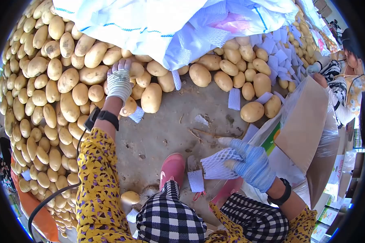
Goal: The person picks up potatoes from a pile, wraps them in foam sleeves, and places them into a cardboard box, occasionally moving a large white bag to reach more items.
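My left hand (pixel 119 83), in a pale striped glove with bare fingertips, reaches onto the potato pile. Its fingers curl down over the pile, beside a potato (pixel 137 70) that they seem to grip; the thumb is hidden. In a blue and white glove, my right hand (pixel 253 164) pinches a white foam net sleeve (pixel 218 165) between thumb and fingers. The sleeve looks unfilled and hangs over the ground near my pink shoe (pixel 173 169). Another foam net sleeve (pixel 196 181) lies just below it.
A large heap of potatoes (pixel 52 91) curves around the left and back. White sacking (pixel 129 24) covers part of it. Scattered foam sleeves (pixel 278 56) lie at the back right. An opened cardboard box (pixel 302 121) with plastic lining stands right, near another person (pixel 340 85).
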